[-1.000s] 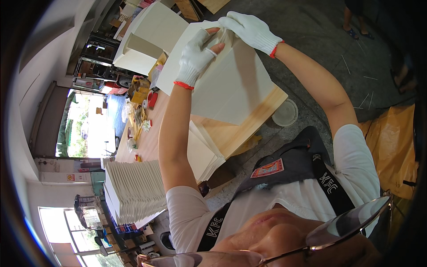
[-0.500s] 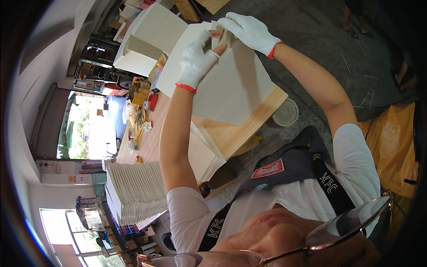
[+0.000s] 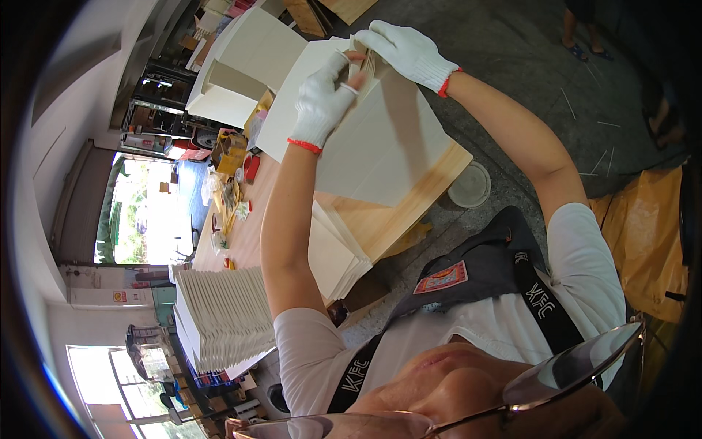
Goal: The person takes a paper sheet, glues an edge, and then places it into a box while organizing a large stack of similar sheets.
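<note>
A stack of large white sheets (image 3: 365,164), paper or thin card, lies on the wooden table. At its far edge several sheets are bent up into a curved, fanned bundle (image 3: 371,67). My right hand (image 3: 404,53), in a white knit glove with a red cuff, grips this bundle from the right, its fingers curled over the top. On the left side my left hand (image 3: 322,102) wears a matching glove with bare thumb and forefinger tips. Its thumb and forefinger close on the sheet edges; how many sheets they pinch is hidden.
A tall pile of folded white sheets (image 3: 223,314) stands at the lower left, and more loose sheets (image 3: 333,249) lie beside my left forearm. Tape rolls and scraps (image 3: 230,190) clutter the table's left side. A round lid (image 3: 469,185) is on the floor. Another person's feet (image 3: 585,53) show far right.
My left thumb has moved slightly up toward the forefinger along the sheet edges. The bent bundle has shifted a little; my right hand stays nearly in place.
</note>
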The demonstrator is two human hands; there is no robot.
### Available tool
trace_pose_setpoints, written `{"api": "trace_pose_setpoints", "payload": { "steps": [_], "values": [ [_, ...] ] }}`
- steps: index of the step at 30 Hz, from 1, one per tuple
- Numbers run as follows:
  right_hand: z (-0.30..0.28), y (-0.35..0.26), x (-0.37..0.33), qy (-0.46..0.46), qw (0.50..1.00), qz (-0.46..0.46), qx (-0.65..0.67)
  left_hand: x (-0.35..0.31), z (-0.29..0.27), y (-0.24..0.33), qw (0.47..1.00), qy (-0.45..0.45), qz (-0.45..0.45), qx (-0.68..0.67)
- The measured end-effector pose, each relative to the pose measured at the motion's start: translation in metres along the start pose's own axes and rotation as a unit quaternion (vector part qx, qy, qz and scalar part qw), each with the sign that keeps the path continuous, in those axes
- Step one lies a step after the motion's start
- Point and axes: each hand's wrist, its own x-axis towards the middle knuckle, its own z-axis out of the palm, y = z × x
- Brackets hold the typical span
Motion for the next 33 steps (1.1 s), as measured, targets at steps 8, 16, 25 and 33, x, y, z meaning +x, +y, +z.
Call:
{"api": "trace_pose_setpoints", "payload": {
  "steps": [8,16,25,33],
  "values": [
    [-0.023,-0.001,-0.001,-0.042,0.999,0.015,-0.031,-0.003,-0.005,0.009,0.999,-0.027,-0.043,0.017],
    [-0.042,-0.007,-0.001,-0.081,0.945,-0.148,-0.282,-0.001,0.001,-0.001,0.999,0.019,0.047,-0.004],
    [-0.027,-0.015,-0.001,-0.117,0.986,0.117,0.025,-0.001,0.001,0.004,0.997,-0.027,-0.067,-0.014],
    [-0.028,-0.017,-0.004,-0.107,0.985,0.130,0.033,-0.001,0.001,0.001,0.994,-0.044,-0.093,-0.034]
  ]
}}
